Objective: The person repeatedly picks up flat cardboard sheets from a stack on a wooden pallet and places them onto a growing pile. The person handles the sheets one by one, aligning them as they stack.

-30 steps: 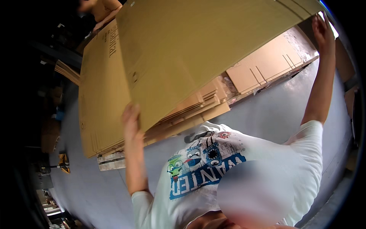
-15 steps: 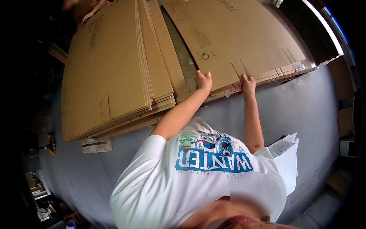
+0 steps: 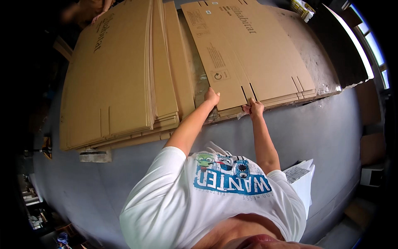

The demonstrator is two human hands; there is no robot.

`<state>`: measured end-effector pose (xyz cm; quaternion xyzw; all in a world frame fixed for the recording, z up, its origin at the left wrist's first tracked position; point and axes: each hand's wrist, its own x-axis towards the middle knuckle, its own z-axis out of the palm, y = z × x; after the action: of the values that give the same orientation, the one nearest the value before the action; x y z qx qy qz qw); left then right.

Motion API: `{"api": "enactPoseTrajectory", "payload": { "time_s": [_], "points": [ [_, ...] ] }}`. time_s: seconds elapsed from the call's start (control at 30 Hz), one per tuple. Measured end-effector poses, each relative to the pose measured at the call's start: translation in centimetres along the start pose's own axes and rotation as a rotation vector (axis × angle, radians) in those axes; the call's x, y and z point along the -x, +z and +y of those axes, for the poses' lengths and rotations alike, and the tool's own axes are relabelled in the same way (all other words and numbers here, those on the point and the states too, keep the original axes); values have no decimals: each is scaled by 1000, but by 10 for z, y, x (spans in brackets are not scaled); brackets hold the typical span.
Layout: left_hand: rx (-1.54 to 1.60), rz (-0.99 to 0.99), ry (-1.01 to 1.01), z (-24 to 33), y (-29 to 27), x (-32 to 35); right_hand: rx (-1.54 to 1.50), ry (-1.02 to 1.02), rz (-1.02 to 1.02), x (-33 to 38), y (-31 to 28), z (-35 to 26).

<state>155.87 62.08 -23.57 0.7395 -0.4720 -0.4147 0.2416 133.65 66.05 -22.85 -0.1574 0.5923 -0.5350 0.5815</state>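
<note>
A flat brown cardboard box [image 3: 265, 54], printed and slotted along its near edge, lies on top of a low stack at the right. My left hand [image 3: 212, 96] is closed on its near left corner, the thumb up along the side edge. Farther right, my right hand [image 3: 255, 108] grips the near edge beside two dark slots, with fingers partly hidden under it. More flattened boxes [image 3: 286, 98] show their edges beneath. A taller stack of flat cardboard boxes [image 3: 112, 74] stands to the left, its right-hand sheets fanned out.
Another person's hand [image 3: 98, 16] rests at the far edge of the left stack. A worn pallet-like base [image 3: 319, 54] extends beyond the right stack. A dark panel [image 3: 344, 50] stands at far right. White sheets [image 3: 302, 178] are beside my right arm, above the grey floor [image 3: 331, 137].
The top box has shifted left on the right stack and now lies flatter, showing more of the base beyond it. Both hands have stayed on its edges. The view has shifted slightly.
</note>
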Motion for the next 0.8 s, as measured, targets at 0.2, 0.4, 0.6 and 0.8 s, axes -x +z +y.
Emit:
{"api": "enactPoseTrajectory", "payload": {
  "time_s": [0.2, 0.4, 0.6, 0.8],
  "points": [
    [-105, -25, 22, -18, 13, 6, -5, 26, 14, 5, -10, 16],
    [-252, -59, 94, -19, 28, 2, 1, 69, 65, -8, -24, 23],
    [-452, -157, 58, -10, 12, 25, 34, 96, 113, -15, -18, 22],
    [61, -676, 128, -13, -46, 134, -10, 65, 103, -12, -20, 25]
  ]
}}
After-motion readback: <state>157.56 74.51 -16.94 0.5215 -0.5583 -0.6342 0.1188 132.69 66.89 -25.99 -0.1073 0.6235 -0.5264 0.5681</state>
